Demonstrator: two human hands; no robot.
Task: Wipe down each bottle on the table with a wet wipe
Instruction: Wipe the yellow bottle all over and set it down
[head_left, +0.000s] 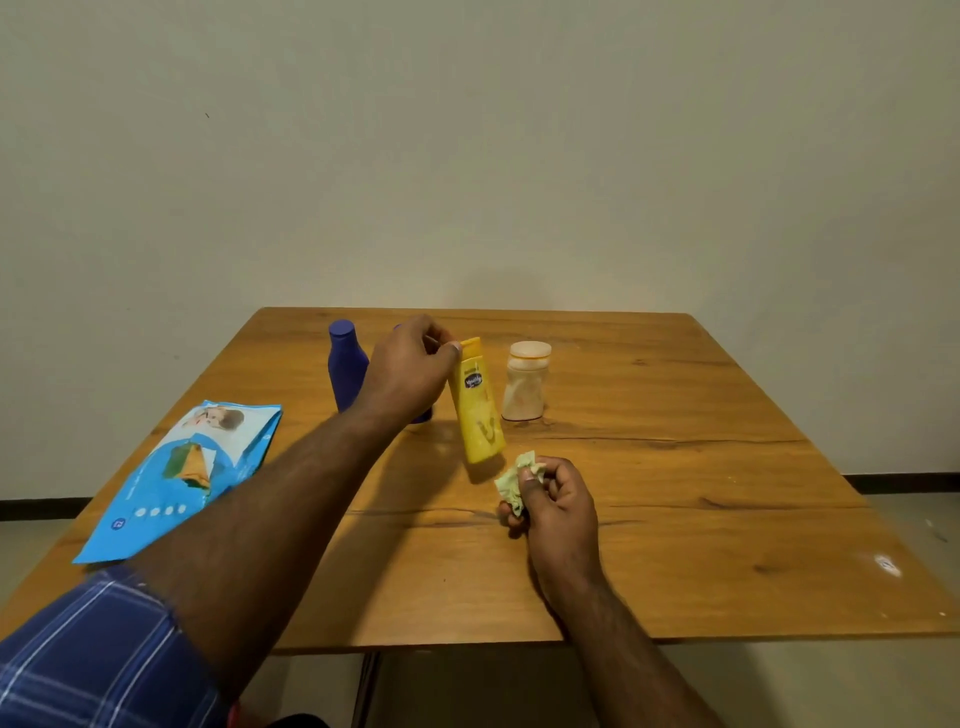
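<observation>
Yellow bottle lifted for wiping

Left hand pinches the yellow lotion bottle at its cap, holding it tilted above the wooden table. Right hand, at the bottle's 5 o'clock, grips a crumpled wet wipe, just clear of it. Blue bottle at 9 o'clock, cream bottle at 3, wipes packet far left. Judgement: wiping step beginning; next, bring wipe onto bottle.

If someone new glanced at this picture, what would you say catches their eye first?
Most likely the yellow bottle, held tilted above the middle of the wooden table, pinched at its cap by the left hand. Just below it, the right hand grips a crumpled pale green wipe. The bright blue wipes packet lying flat near the table's left edge also stands out.
</observation>
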